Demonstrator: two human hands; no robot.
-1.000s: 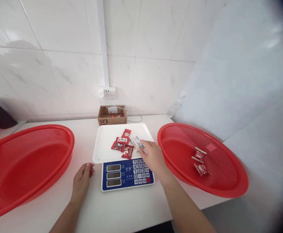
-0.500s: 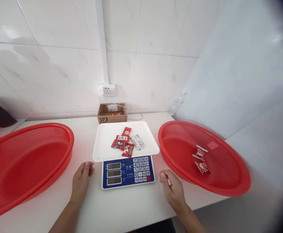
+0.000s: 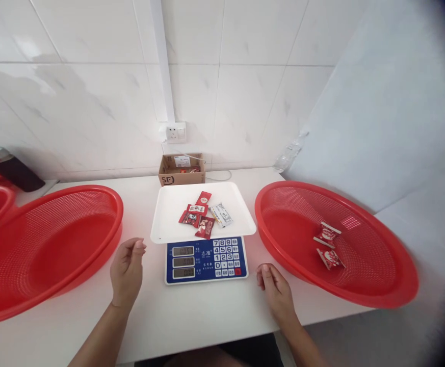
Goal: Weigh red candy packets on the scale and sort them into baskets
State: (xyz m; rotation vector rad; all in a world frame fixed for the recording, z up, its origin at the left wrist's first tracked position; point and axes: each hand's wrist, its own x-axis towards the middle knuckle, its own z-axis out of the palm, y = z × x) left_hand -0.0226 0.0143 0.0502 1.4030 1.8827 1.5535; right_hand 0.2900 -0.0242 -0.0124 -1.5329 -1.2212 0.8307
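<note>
White table (image 3: 191,316) — scale (image 3: 207,278) between hands (image 3: 127,270), readout (image 3: 184,251) faint — left basket (image 3: 77,211) cut off

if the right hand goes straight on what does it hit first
Probably the right side of the blue-and-white electronic scale; depth is unclear, so the right hand might meet its white rectangular tray.
</note>
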